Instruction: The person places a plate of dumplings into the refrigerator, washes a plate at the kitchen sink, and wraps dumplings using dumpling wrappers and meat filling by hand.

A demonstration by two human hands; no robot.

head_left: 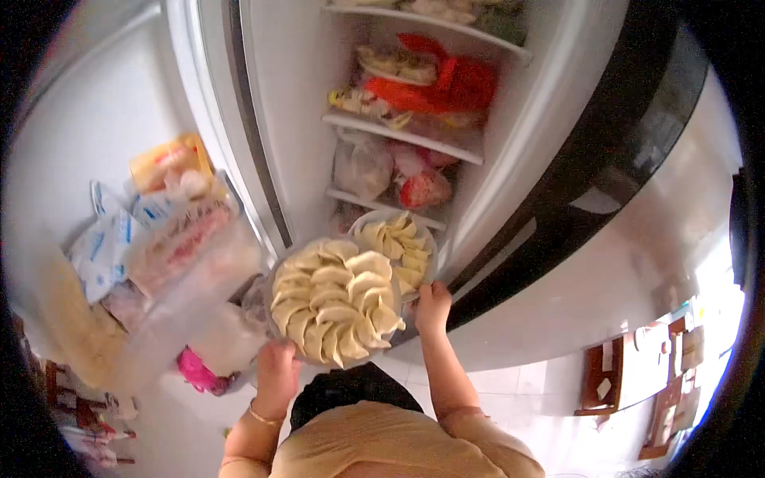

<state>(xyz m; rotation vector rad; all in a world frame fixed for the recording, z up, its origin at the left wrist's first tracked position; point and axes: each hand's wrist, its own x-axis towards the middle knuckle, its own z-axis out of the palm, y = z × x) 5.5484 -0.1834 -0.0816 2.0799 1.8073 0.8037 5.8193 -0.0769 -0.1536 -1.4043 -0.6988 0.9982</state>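
Left hand point(279, 368) grips large round plate point(279, 259) at near-left rim, right hand point(433, 309) small plate point(433, 256) at near-right; dumplings point(333, 301) face up. Forearms reach forward, open fridge point(291, 119) ahead.

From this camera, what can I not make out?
In the head view:
Left hand: fingertips hidden beneath nearer pale, crescent-shaped dumplings.
Red plastic bag: contents hidden by its plastic.
Blue-and-white plastic packet: print too blurred.
Upper white shelf: food cut by top edge.

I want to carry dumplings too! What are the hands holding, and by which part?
The left hand grips the larger dumpling plate by its near left edge; the right hand holds the smaller dumpling plate by its near right edge.
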